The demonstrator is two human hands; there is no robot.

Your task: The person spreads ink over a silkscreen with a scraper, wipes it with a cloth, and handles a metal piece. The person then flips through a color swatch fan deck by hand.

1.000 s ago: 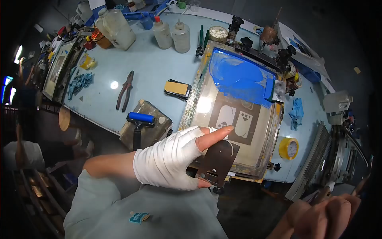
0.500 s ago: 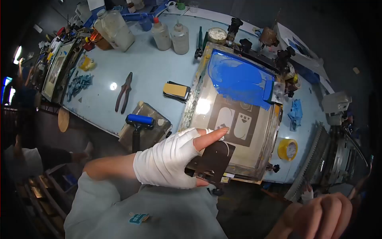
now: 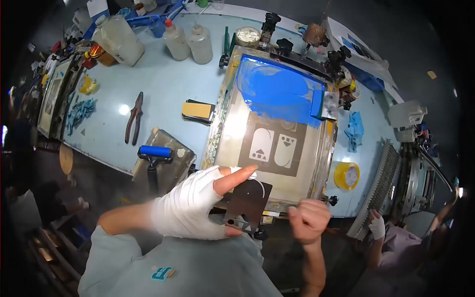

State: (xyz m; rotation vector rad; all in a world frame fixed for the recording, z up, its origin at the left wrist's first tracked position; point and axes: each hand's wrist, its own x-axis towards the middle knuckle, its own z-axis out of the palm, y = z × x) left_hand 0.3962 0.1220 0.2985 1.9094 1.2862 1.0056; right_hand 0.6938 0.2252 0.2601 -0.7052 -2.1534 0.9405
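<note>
My left hand [image 3: 195, 203], wrapped in white cloth strips with bare fingertips, holds a dark flat plate [image 3: 248, 205] with cut-out shapes by its edges. The plate is over the near edge of a screen frame [image 3: 277, 188]. Bright blue ink [image 3: 277, 89] covers the far part of the screen, and a stencil with two rounded shapes [image 3: 271, 147] lies in its middle. To the right of the plate, my right hand [image 3: 310, 220] is bare, its fingers curled in; whatever they hold, if anything, is hidden.
Left of the frame are pliers [image 3: 134, 118], a yellow-topped block [image 3: 198, 110] and a blue roller [image 3: 156, 152] on a slab. Bottles [image 3: 200, 44] stand farther back. Yellow tape [image 3: 346, 175] and a blue cloth [image 3: 354, 131] lie right. A co-worker's wrapped hand [image 3: 377, 226] shows at lower right.
My right hand has moved left and up, close to the frame's near edge. My left hand still holds the plate. The view has shifted, and a person at lower right shows more.
</note>
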